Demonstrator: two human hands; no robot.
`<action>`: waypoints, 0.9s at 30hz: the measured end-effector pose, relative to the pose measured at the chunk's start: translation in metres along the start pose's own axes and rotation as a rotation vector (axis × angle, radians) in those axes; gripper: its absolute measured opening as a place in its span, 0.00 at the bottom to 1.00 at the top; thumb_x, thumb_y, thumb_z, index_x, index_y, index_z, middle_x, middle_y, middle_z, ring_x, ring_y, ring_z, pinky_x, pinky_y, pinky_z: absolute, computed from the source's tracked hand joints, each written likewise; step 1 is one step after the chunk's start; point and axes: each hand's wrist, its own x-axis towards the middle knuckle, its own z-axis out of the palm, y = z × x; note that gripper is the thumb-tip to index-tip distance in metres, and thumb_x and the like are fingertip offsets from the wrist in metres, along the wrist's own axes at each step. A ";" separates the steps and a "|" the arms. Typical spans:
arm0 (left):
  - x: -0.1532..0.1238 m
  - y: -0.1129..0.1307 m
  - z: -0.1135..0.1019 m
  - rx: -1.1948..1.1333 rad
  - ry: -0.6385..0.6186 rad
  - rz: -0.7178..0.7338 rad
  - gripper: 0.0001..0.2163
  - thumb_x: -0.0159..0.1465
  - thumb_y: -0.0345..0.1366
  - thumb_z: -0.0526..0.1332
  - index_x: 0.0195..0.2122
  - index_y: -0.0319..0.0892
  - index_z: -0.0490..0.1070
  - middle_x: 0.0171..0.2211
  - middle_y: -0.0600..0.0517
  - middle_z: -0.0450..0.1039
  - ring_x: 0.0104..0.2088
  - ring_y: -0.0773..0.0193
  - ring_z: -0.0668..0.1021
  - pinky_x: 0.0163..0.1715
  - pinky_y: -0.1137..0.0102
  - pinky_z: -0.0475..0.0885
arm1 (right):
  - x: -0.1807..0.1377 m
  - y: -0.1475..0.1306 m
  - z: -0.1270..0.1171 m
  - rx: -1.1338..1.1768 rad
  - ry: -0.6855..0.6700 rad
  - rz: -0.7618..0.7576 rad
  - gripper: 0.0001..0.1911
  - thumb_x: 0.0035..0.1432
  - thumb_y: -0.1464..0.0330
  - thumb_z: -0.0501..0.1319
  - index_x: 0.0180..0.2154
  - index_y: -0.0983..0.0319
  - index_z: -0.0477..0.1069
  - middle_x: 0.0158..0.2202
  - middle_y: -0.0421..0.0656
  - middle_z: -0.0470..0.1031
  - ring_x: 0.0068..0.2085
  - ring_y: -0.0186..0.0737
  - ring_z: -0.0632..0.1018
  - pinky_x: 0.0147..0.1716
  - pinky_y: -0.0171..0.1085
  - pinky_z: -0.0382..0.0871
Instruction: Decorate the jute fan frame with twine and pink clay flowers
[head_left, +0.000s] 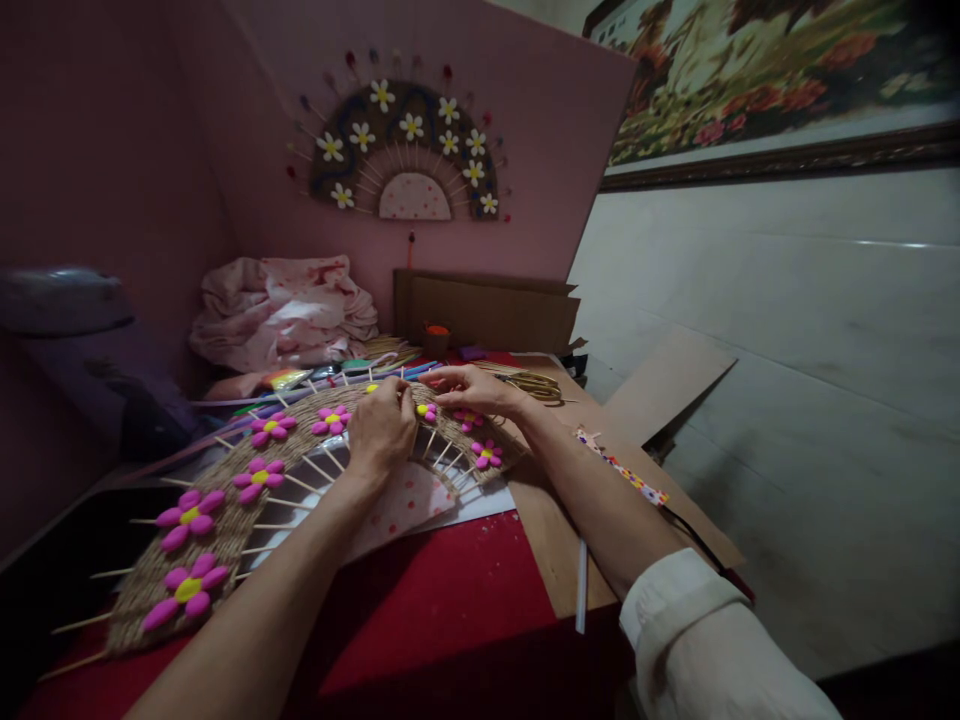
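Observation:
A half-round fan of wound twine (300, 432) over thin wooden sticks lies before me, dotted with pink clay flowers (187, 517) with yellow centres. Its inner half-disc (405, 510) is covered in pink spotted cloth. At the fan's upper middle, my left hand (381, 428) is closed, its fingers curled together on the twine band; what they pinch is hidden. Just right of it, my right hand (476, 388) reaches over the band's top edge with fingers stretched out to the left, holding nothing I can see. A small pink flower (426, 411) shows between both hands.
On the red tabletop (442, 620) lie cardboard (555, 540), a translucent glue stick (581, 585) and a colourful dotted strip (622, 468). Behind are crumpled pink cloth (285, 310), upright cardboard (487, 310) and coiled cord (536, 386). A finished-looking flowered fan (405, 150) hangs on the backboard.

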 end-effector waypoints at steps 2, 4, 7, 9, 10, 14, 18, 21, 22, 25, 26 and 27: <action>0.000 0.000 0.000 -0.005 0.003 0.007 0.13 0.63 0.38 0.49 0.39 0.44 0.73 0.35 0.46 0.78 0.37 0.55 0.77 0.34 0.67 0.65 | 0.002 0.001 0.003 -0.022 0.019 -0.004 0.23 0.49 0.74 0.63 0.50 0.64 0.68 0.35 0.40 0.73 0.34 0.31 0.71 0.39 0.35 0.68; 0.000 0.000 0.000 -0.012 0.001 0.005 0.13 0.63 0.37 0.49 0.39 0.44 0.73 0.35 0.46 0.78 0.37 0.55 0.77 0.34 0.67 0.65 | 0.004 0.002 0.005 -0.043 0.036 -0.006 0.24 0.48 0.73 0.64 0.49 0.65 0.69 0.31 0.38 0.72 0.31 0.30 0.70 0.37 0.34 0.67; 0.000 0.001 0.000 -0.021 -0.006 0.001 0.13 0.63 0.37 0.49 0.39 0.43 0.73 0.35 0.46 0.78 0.37 0.55 0.77 0.34 0.67 0.65 | 0.006 0.003 0.006 -0.048 0.042 -0.002 0.24 0.47 0.73 0.65 0.49 0.65 0.69 0.28 0.37 0.71 0.29 0.30 0.69 0.34 0.33 0.66; 0.000 0.001 -0.001 -0.022 -0.008 -0.002 0.13 0.63 0.37 0.49 0.39 0.43 0.73 0.35 0.46 0.78 0.37 0.55 0.77 0.34 0.67 0.65 | 0.004 0.003 0.005 -0.053 0.032 -0.005 0.22 0.49 0.72 0.63 0.49 0.65 0.69 0.29 0.38 0.71 0.29 0.30 0.69 0.33 0.33 0.65; 0.000 0.001 -0.001 -0.024 -0.010 -0.004 0.13 0.63 0.37 0.50 0.39 0.43 0.73 0.35 0.46 0.78 0.36 0.56 0.77 0.34 0.67 0.65 | 0.004 0.002 0.003 -0.059 0.027 -0.008 0.21 0.52 0.72 0.61 0.49 0.65 0.69 0.30 0.38 0.72 0.29 0.30 0.69 0.33 0.32 0.65; -0.001 -0.002 0.000 -0.052 -0.014 0.066 0.13 0.60 0.34 0.52 0.41 0.45 0.74 0.35 0.49 0.77 0.36 0.58 0.76 0.34 0.67 0.65 | 0.001 -0.002 0.000 -0.091 0.025 -0.020 0.20 0.56 0.73 0.55 0.51 0.65 0.67 0.29 0.39 0.72 0.27 0.29 0.67 0.30 0.31 0.63; -0.001 -0.006 0.002 -0.100 -0.028 0.242 0.17 0.56 0.29 0.53 0.41 0.49 0.76 0.36 0.51 0.74 0.36 0.60 0.75 0.35 0.68 0.66 | 0.001 -0.007 0.001 -0.137 0.042 -0.017 0.22 0.52 0.79 0.55 0.51 0.68 0.67 0.29 0.38 0.72 0.27 0.28 0.67 0.28 0.29 0.60; 0.000 -0.008 0.003 -0.148 -0.033 0.336 0.16 0.56 0.29 0.52 0.39 0.49 0.77 0.32 0.51 0.71 0.32 0.62 0.73 0.33 0.68 0.66 | 0.001 -0.012 0.002 -0.135 0.060 -0.001 0.20 0.53 0.78 0.57 0.49 0.68 0.68 0.28 0.39 0.73 0.27 0.28 0.68 0.28 0.29 0.61; 0.000 -0.008 0.004 -0.160 -0.029 0.363 0.16 0.57 0.30 0.52 0.38 0.49 0.78 0.31 0.51 0.70 0.32 0.62 0.73 0.32 0.69 0.65 | 0.000 -0.015 0.002 -0.133 0.067 0.006 0.19 0.53 0.77 0.58 0.48 0.67 0.69 0.28 0.39 0.73 0.27 0.28 0.69 0.28 0.29 0.61; 0.000 -0.008 0.004 -0.160 -0.020 0.419 0.14 0.57 0.31 0.53 0.36 0.47 0.78 0.31 0.51 0.69 0.32 0.62 0.73 0.32 0.69 0.66 | 0.000 -0.023 0.002 -0.161 0.091 0.049 0.20 0.50 0.79 0.59 0.47 0.67 0.71 0.28 0.40 0.74 0.26 0.28 0.69 0.28 0.29 0.63; 0.000 -0.007 0.004 -0.151 -0.021 0.428 0.13 0.57 0.32 0.53 0.36 0.47 0.78 0.31 0.51 0.69 0.32 0.62 0.72 0.33 0.68 0.66 | 0.000 -0.025 0.002 -0.178 0.095 0.065 0.20 0.50 0.80 0.59 0.47 0.67 0.71 0.28 0.40 0.73 0.26 0.28 0.69 0.28 0.29 0.63; 0.000 -0.007 0.004 -0.140 -0.026 0.434 0.12 0.57 0.32 0.54 0.35 0.46 0.77 0.31 0.51 0.69 0.32 0.62 0.72 0.33 0.68 0.66 | 0.001 -0.026 0.002 -0.195 0.097 0.074 0.20 0.49 0.80 0.58 0.47 0.68 0.71 0.27 0.39 0.73 0.25 0.28 0.69 0.28 0.29 0.63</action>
